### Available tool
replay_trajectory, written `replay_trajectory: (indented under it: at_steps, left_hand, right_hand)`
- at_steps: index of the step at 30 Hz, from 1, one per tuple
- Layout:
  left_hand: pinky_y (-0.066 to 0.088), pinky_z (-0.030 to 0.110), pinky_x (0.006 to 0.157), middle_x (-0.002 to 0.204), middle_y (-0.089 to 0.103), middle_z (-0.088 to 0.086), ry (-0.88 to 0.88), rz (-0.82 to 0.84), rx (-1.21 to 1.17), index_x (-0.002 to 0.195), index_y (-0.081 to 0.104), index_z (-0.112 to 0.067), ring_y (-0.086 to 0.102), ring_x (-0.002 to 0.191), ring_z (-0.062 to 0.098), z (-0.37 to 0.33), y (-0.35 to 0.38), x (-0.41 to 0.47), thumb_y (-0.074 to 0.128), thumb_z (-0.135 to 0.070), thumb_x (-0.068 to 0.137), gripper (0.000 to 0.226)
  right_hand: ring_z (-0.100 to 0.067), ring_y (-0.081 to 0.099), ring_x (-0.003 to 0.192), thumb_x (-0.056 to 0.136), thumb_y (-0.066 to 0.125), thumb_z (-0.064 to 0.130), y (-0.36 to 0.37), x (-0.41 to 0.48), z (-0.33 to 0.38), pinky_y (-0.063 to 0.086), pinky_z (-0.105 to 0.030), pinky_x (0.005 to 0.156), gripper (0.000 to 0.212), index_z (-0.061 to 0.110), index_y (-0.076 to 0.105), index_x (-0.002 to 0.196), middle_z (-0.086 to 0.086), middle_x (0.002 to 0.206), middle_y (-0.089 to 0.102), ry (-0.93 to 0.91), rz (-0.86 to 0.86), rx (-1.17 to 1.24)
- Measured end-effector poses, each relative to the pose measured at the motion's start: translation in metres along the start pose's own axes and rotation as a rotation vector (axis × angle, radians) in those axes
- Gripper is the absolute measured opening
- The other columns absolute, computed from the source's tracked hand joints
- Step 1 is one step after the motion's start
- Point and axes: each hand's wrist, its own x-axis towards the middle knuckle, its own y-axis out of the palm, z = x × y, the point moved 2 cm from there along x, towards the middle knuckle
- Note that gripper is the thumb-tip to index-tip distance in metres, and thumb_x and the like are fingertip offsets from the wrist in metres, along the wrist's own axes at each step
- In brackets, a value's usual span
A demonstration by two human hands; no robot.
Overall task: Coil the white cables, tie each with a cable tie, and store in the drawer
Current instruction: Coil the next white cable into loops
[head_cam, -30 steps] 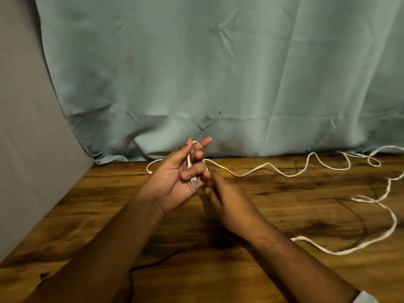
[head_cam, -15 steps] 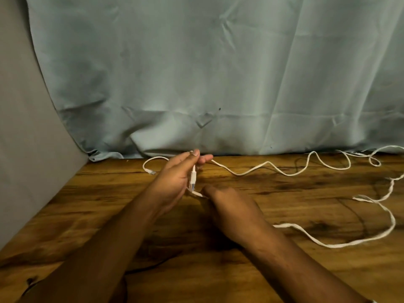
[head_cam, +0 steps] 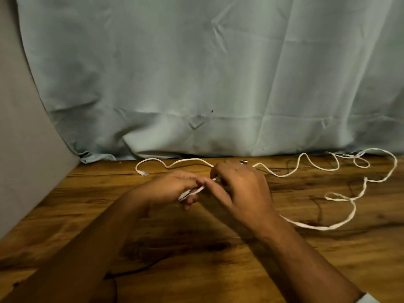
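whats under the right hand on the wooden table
The flat white cable emerges from beneath the right hand at the wrist and shows again at its fingertips, gripped by the left hand. How it runs underneath is hidden, as is the brown wooden table there.

I found the white cable (head_cam: 323,228) sprawled in loose loops over the right half of the tabletop (head_cam: 196,270), from the far edge out to the right edge; any reach there crossed its bends. Its plug end (head_cam: 143,172) lay near the far edge, left of centre. A blue cloth (head_cam: 196,84) closed the far edge, a grey panel (head_cam: 21,160) the left edge. Bare wood lay along the near edge.
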Motion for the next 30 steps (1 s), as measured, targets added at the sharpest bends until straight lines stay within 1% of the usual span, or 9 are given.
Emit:
replay_trajectory:
  at_steps: [3, 6, 12, 16, 20, 23, 25, 27, 30]
  left_hand:
    - [0.036, 0.029, 0.062, 0.059, 0.04, 0.001, -0.039, 0.14, -0.236, 0.093, 0.069, -0.004, 0.039, 0.054, 0.013, -0.005, 0.009, -0.005, 0.043, -0.031, 0.105, 0.039]
    - [0.041, 0.032, 0.069, 0.062, 0.038, -0.002, -0.023, 0.271, -0.404, 0.089, 0.065, -0.013, 0.038, 0.056, 0.012, -0.007, 0.012, -0.009, 0.045, -0.037, 0.106, 0.036]
    - [0.056, 0.03, 0.063, 0.072, 0.06, -0.001, 0.028, 0.316, -0.829, 0.08, 0.054, -0.02, 0.062, 0.061, 0.012, -0.016, 0.012, -0.008, 0.05, -0.04, 0.099, 0.027]
    - [0.049, 0.021, 0.05, 0.059, 0.057, -0.005, 0.069, 0.296, -0.98, 0.084, 0.054, -0.021, 0.053, 0.046, 0.004, -0.016, 0.009, -0.006, 0.046, -0.04, 0.101, 0.026]
    - [0.046, 0.019, 0.045, 0.042, 0.039, -0.006, 0.118, 0.186, -1.089, 0.099, 0.067, -0.013, 0.044, 0.037, 0.004, -0.016, 0.004, -0.004, 0.044, -0.035, 0.103, 0.031]
    - [0.061, 0.028, 0.059, 0.046, 0.047, -0.007, 0.161, 0.036, -1.14, 0.096, 0.076, -0.01, 0.063, 0.054, 0.007, -0.022, 0.004, -0.003, 0.049, -0.033, 0.095, 0.035]
    - [0.065, 0.038, 0.074, 0.065, 0.068, -0.006, 0.197, -0.003, -1.175, 0.082, 0.075, -0.013, 0.076, 0.077, 0.016, -0.025, 0.004, -0.002, 0.051, -0.03, 0.094, 0.032]
    - [0.059, 0.047, 0.092, 0.103, 0.077, 0.009, 0.228, -0.004, -1.181, 0.075, 0.07, -0.016, 0.074, 0.107, 0.028, -0.025, 0.002, -0.002, 0.05, -0.029, 0.095, 0.031]
    - [0.039, 0.052, 0.116, 0.138, 0.063, 0.02, 0.203, -0.042, -1.115, 0.077, 0.067, -0.018, 0.057, 0.134, 0.034, -0.023, -0.002, -0.001, 0.046, -0.031, 0.099, 0.033]
  right_hand:
    - [-0.023, 0.062, 0.089, 0.107, 0.041, 0.044, 0.006, -0.005, -0.006, 0.047, -0.04, 0.076, 0.037, 0.018, 0.068, 0.104, 0.001, 0.095, 0.065, 0.115, -0.06, 0.13]
    - [-0.024, 0.064, 0.104, 0.109, 0.034, 0.039, 0.01, -0.009, -0.003, 0.051, -0.043, 0.086, 0.042, 0.017, 0.064, 0.127, -0.001, 0.113, 0.069, 0.202, -0.08, 0.219]
    - [-0.032, 0.065, 0.107, 0.103, 0.04, 0.034, 0.016, -0.009, 0.013, 0.054, -0.047, 0.086, 0.061, 0.027, 0.026, 0.162, -0.008, 0.134, 0.06, 0.224, 0.091, 0.178]
    - [-0.016, 0.058, 0.13, 0.106, 0.033, 0.045, 0.018, -0.012, 0.015, 0.051, -0.04, 0.102, 0.057, 0.033, 0.029, 0.161, 0.005, 0.153, 0.052, 0.253, 0.121, 0.34]
    - [-0.014, 0.067, 0.109, 0.108, 0.033, 0.044, 0.023, -0.015, 0.008, 0.054, -0.042, 0.088, 0.04, 0.033, 0.056, 0.139, 0.008, 0.121, 0.072, 0.28, 0.102, 0.387]
    - [-0.017, 0.067, 0.088, 0.107, 0.038, 0.042, 0.029, -0.015, 0.008, 0.053, -0.045, 0.074, 0.028, 0.03, 0.061, 0.118, 0.006, 0.099, 0.072, 0.283, 0.176, 0.348]
    - [-0.019, 0.066, 0.083, 0.104, 0.047, 0.036, 0.029, -0.015, 0.013, 0.052, -0.042, 0.069, 0.017, 0.03, 0.059, 0.115, 0.004, 0.095, 0.071, 0.226, 0.251, 0.265]
    - [-0.022, 0.066, 0.083, 0.103, 0.051, 0.033, 0.028, -0.014, 0.019, 0.049, -0.04, 0.066, 0.009, 0.03, 0.057, 0.108, 0.002, 0.094, 0.071, 0.161, 0.293, 0.191]
    - [-0.023, 0.067, 0.087, 0.103, 0.051, 0.033, 0.024, -0.012, 0.026, 0.052, -0.041, 0.069, 0.01, 0.029, 0.058, 0.108, 0.002, 0.098, 0.072, 0.1, 0.312, 0.148]
